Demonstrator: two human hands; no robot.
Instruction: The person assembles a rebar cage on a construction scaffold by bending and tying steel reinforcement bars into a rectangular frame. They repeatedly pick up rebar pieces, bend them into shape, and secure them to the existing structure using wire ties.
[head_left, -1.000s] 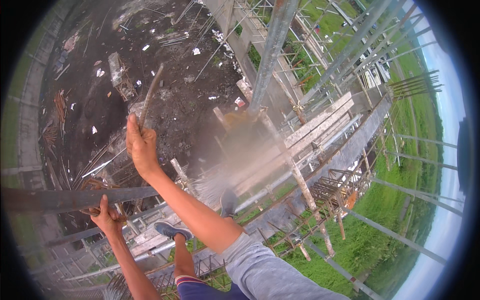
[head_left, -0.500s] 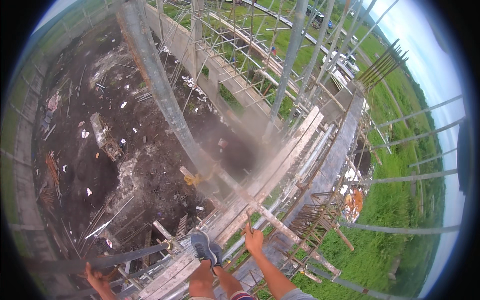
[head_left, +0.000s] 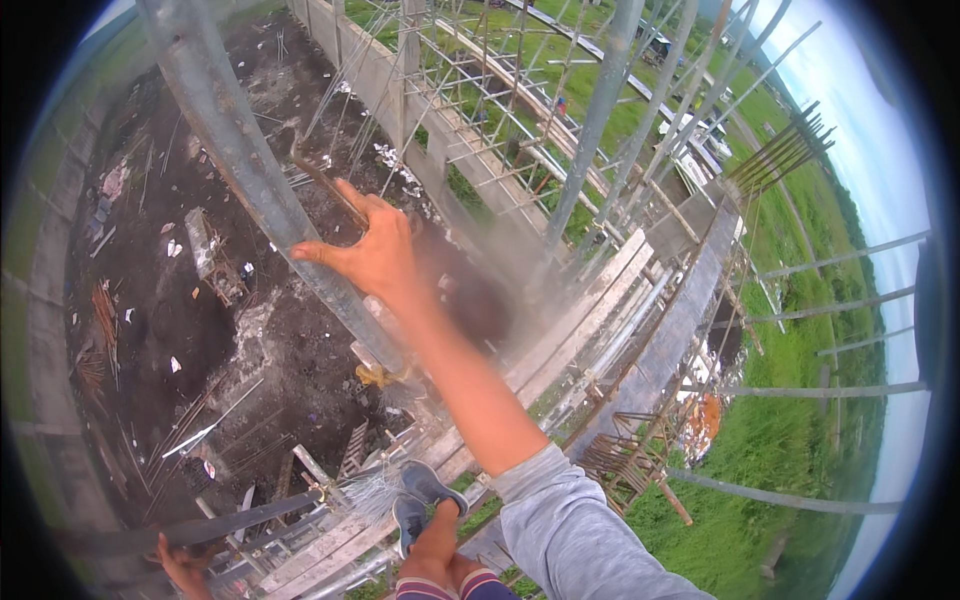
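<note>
Right hand (head_left: 375, 255) fingers spread wide, palm flat on the thick grey galvanised steel scaffold pole (head_left: 250, 170), left hand (head_left: 180, 565) clasping a dark horizontal steel tube (head_left: 230, 520) at the scaffold's lower-left corner, grey shoe (head_left: 420, 500) on pale wooden planks (head_left: 590, 310)

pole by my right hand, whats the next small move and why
Probably close the right hand fully round the pole. The fingers look spread flat against it rather than wrapped, the left hand is low on a dark bar, and the shoes stand on narrow planks high above the ground.
</note>
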